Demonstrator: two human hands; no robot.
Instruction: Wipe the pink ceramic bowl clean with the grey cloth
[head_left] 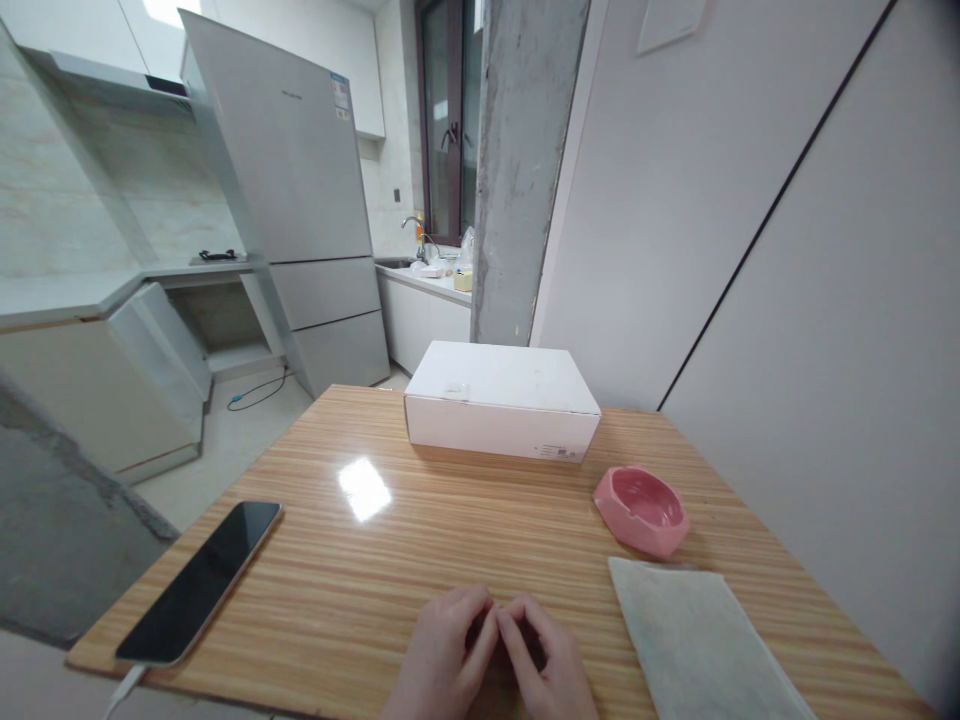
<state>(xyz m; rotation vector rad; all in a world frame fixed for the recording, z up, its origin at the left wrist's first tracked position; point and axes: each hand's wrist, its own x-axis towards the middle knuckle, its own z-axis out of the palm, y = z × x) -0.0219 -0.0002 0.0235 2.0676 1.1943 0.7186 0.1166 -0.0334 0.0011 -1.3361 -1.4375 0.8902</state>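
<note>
"Wood-grained bench in front of you, with a tall fridge beyond. How far along are you?"

"I judge no handling under way: your left hand and right hand meet at the fingertips, each grip curled closed with nothing visible in it, though the palms are hidden."

"What lies nearest you?"

"Your folded cloth, flat and untouched, just right of your right grip. Your white box stands ahead of both grips, lid down."

"Anything in the way?"

"Your pink dish sits ahead and right of your right grip, just past the cloth. Your phone lies well left of your left grip, a white cable trailing from its near end."
</note>
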